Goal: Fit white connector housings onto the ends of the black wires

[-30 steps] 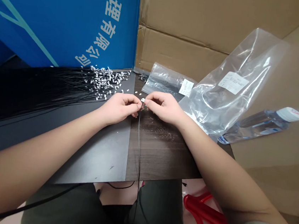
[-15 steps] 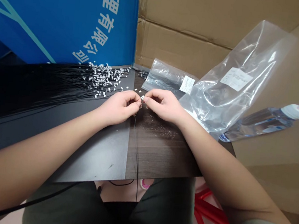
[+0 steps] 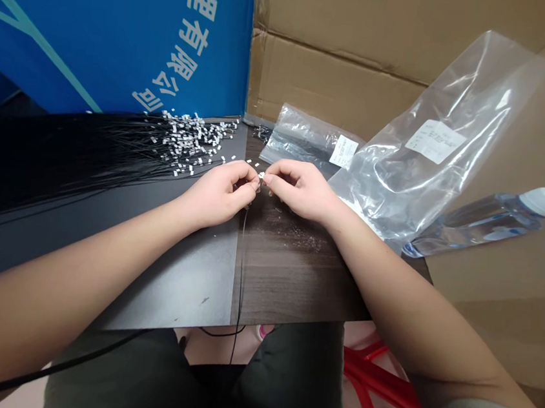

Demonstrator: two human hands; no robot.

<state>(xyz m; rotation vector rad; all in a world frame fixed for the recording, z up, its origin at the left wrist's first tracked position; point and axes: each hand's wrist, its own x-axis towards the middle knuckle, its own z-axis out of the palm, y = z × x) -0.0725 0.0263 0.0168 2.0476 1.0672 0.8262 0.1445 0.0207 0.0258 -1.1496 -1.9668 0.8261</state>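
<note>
My left hand (image 3: pixel 219 193) and my right hand (image 3: pixel 299 190) meet above the dark tabletop (image 3: pixel 186 279). Between their fingertips is a tiny white connector (image 3: pixel 260 175). My right thumb and forefinger pinch it, while my left fingers hold the end of a thin black wire (image 3: pixel 240 272), which hangs down past the table edge. Left of my hands lies a large bundle of black wires (image 3: pixel 62 166), its ends carrying several small white connectors (image 3: pixel 193 147). The fingers hide most of the connector in my grip.
A small clear plastic bag (image 3: pixel 308 141) and a larger labelled one (image 3: pixel 429 146) lie right of my hands. A water bottle (image 3: pixel 485 223) rests on cardboard (image 3: pixel 340 62). A blue printed board (image 3: pixel 114 38) stands behind. A red object (image 3: pixel 380 387) sits below the table.
The hanging black wire has swung left and straightened. My hands stay pinched together, and the whole view has drifted slightly.
</note>
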